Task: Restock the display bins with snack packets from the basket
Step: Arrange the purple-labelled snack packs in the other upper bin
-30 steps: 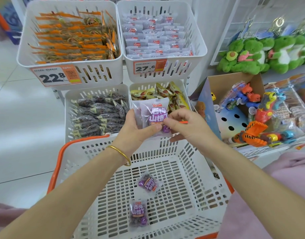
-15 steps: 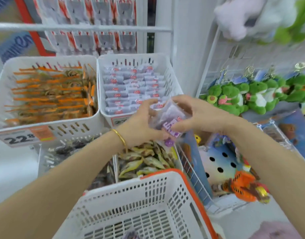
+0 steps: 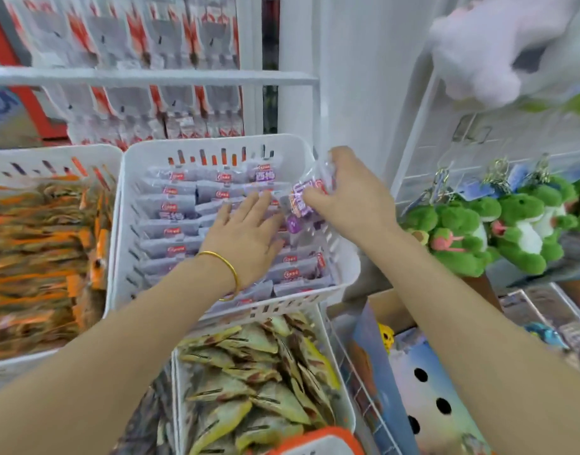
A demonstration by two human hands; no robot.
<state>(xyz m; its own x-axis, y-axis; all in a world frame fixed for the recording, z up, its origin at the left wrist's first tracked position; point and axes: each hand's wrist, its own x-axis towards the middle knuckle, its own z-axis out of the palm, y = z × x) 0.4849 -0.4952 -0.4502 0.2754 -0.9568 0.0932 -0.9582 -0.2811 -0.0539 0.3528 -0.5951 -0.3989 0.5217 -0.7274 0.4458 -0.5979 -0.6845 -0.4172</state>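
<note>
My left hand (image 3: 246, 231) lies flat on the packets (image 3: 180, 231) in the white bin (image 3: 216, 149), palm down. Its fingers (image 3: 259, 201) are straight and a little apart, pressing on the rows and gripping nothing. A gold bangle (image 3: 226, 261) sits on that wrist.

My right hand (image 3: 347, 198) is at the bin's right side. Its fingers (image 3: 315, 193) are curled together and pinch one packet (image 3: 301, 198), clear with a purple label. It hangs tilted just inside the right wall, over the stacked rows and just beside my left fingertips. I cannot tell whether its lower edge touches the packets beneath.

The bin is nearly full, its packets lying in overlapping rows with red marks showing. To its left, touching it, stands a second bin (image 3: 52, 156) of orange packs (image 3: 42, 241). Below is a lower bin (image 3: 343, 382) of yellowish triangular packs (image 3: 256, 389). The basket (image 3: 318, 438) shows only its orange rim at the bottom edge, in front of that lower bin.

Green plush frogs (image 3: 462, 234) hang on a wire rack to the right. Red-and-white packs (image 3: 151, 60) hang on the wall behind the bins.
</note>
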